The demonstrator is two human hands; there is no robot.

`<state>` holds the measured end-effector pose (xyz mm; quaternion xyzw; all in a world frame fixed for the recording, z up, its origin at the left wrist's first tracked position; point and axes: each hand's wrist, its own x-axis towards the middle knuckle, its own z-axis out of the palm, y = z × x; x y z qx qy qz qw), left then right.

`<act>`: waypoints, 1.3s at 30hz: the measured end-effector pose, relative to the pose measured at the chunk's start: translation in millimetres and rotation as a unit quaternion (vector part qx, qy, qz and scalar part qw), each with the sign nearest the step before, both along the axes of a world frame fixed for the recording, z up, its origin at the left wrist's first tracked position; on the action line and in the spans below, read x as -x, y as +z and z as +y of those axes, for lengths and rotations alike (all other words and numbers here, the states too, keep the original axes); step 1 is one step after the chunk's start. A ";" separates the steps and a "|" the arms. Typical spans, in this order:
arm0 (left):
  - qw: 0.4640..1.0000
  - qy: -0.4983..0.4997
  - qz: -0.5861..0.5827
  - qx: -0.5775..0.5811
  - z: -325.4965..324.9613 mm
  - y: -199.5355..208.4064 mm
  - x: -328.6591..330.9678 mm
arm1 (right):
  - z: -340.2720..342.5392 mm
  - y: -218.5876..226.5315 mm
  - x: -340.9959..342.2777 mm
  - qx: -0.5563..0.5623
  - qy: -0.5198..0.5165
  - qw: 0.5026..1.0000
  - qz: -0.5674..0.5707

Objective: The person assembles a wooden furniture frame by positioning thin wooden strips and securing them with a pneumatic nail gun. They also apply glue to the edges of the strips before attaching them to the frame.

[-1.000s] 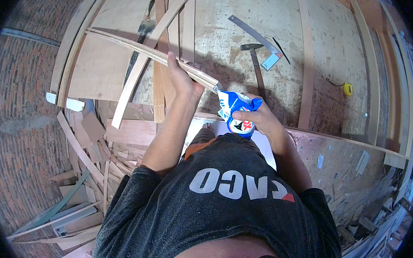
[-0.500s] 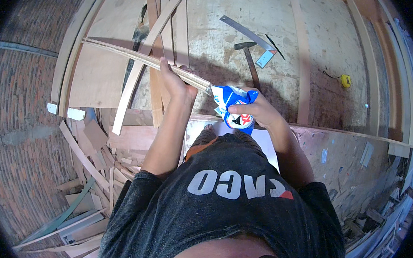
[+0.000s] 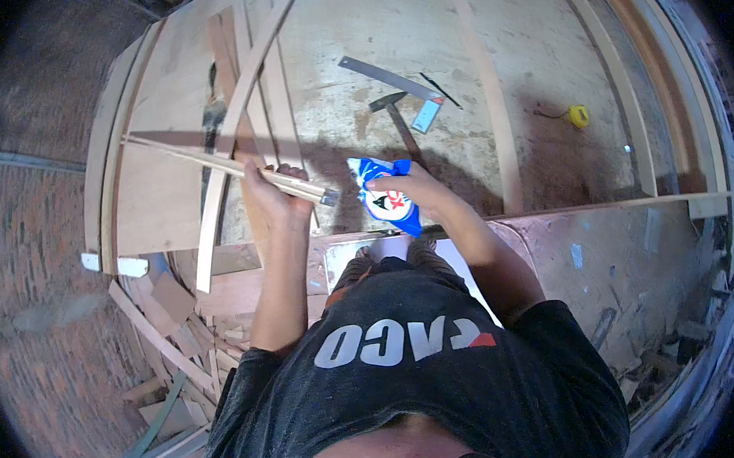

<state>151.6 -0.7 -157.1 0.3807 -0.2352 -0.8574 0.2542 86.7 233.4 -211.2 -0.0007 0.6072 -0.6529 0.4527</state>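
Now left hand [image 3: 271, 195] gripping wood strips [image 3: 218, 163], right hand [image 3: 413, 185] holding blue pouch [image 3: 384, 198]

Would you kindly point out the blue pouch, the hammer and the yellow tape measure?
blue pouch [image 3: 388, 203], head view, on its printed front below the right hand.
hammer [image 3: 390, 104], head view, on its dark metal head.
yellow tape measure [image 3: 577, 116], head view, on its yellow case.

Your desk [image 3: 381, 26]: big pale plywood sheet, dusty, stained. On it: hammer [image 3: 398, 121] mid-top, metal square [image 3: 386, 77] just beside its head, thin black pencil-like piece [image 3: 440, 89] near. Yellow tape measure [image 3: 577, 116] far right, well apart. Long wood strips [image 3: 257, 94] crossing at left; one long batten [image 3: 491, 101] running diagonally right of hammer.
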 end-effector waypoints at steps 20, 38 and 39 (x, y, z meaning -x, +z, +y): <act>1.000 -0.016 -0.004 -0.022 3.1 -3.9 -2.2 | 12.5 8.7 21.0 -0.027 0.120 0.986 0.116; 0.963 -0.263 0.042 0.041 -24.9 -135.1 -65.9 | -124.8 12.3 18.8 -0.112 0.442 0.873 0.175; 0.965 -0.258 0.018 0.045 -16.5 -110.4 -66.9 | -122.4 1.6 21.3 -0.110 0.431 0.883 0.146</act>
